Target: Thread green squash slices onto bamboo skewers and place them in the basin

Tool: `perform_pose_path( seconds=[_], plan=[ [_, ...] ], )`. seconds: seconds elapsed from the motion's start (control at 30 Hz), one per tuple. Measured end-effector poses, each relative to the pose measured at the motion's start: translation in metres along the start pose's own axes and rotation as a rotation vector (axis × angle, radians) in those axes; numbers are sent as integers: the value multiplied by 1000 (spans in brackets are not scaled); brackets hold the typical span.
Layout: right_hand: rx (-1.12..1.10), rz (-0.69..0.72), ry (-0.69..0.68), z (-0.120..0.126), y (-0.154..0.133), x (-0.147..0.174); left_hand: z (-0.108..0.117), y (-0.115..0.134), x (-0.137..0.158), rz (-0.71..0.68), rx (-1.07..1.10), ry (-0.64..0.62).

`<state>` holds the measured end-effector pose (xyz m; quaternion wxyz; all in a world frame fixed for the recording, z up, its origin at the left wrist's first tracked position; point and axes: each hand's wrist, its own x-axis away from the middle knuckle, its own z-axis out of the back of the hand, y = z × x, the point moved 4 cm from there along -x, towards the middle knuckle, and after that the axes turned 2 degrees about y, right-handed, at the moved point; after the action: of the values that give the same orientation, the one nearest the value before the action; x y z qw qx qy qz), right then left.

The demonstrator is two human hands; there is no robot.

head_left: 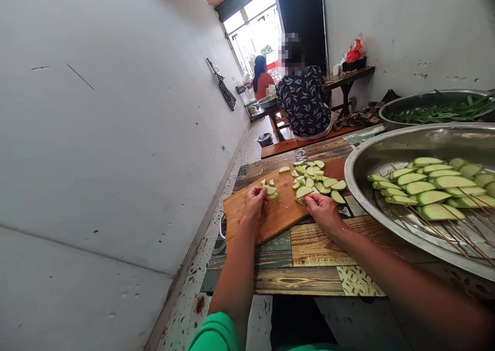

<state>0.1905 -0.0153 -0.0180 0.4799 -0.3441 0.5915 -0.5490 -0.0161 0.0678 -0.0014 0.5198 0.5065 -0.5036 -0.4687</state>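
Head view: pale green slices are held above a wooden board by the left hand, whose grip is closed in a pinch at their left end. The long axis of these slices runs roughly from left to right, with the free ends directed rightward and tilted slightly downward. A half-round slice is pinched at its right end by the grip of the right hand, at the near edge of a loose pile on the board; its long axis rises gently toward the right. The board is laid obliquely on the patterned surface, its length running from lower left to upper right. In a metal basin to the right, skewered slices are arranged in overlapping rows, and their sticks are directed toward the lower right.

The undersides of the held slices and parts of the fingertips are hidden; whether a stick is also held in the left hand cannot be told. The basin is cut off by the right edge, as is a second basin of green leaves behind it. The right forearm is darkened toward the lower corner.
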Motion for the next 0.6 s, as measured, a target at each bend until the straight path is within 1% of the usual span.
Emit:
perform_pose_path(
  seconds=[0.07, 0.13, 0.2, 0.6],
  plan=[
    [10, 5, -7, 0, 1, 0, -2, 0, 1, 43, 23, 7],
    [12, 9, -14, -1, 1, 0, -3, 0, 3, 76, 32, 40],
    [6, 10, -19, -1, 1, -1, -3, 1, 4, 85, 32, 71],
    [17, -15, -47, -2, 1, 1, -8, 1, 4, 30, -91, 67]
  ],
)
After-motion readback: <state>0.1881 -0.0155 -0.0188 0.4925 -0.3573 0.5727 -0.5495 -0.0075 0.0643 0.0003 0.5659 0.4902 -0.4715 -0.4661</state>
